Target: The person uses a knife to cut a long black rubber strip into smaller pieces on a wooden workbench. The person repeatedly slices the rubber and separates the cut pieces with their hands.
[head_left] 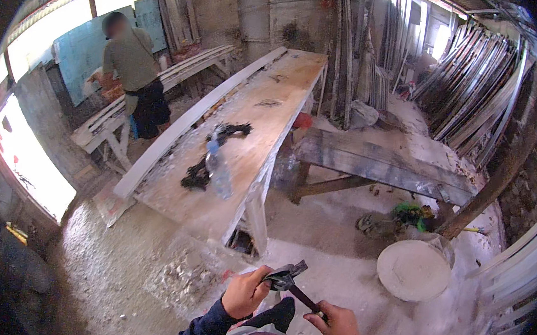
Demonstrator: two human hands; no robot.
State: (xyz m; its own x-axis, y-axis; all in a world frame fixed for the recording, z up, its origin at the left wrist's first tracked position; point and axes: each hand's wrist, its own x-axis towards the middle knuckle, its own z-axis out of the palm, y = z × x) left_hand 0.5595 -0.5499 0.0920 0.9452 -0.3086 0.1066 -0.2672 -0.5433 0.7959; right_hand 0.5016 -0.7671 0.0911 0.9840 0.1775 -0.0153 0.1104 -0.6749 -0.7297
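Observation:
In front of my body, my right hand (338, 329) is closed round the lower end of a hammer-like tool's dark handle (303, 298). The handle slants up to the left. My left hand (246, 293) is closed at the tool's other end, gripping the dark head (286, 276), which has a crumpled, black, sheet-like look. Whether that black stuff is wrapped round the head or is part of it, I cannot tell. The fingertips of my left hand are partly hidden. Both hands are above the floor, apart from the long table.
A long wooden table (255, 131) bears a clear plastic bottle (218, 171) and black strands (196, 175). To its right stand a low bench (377, 161) and a round pale basin (414, 269). Rubble (185, 278) lies on the floor. A person (133, 66) stands beside another bench at left.

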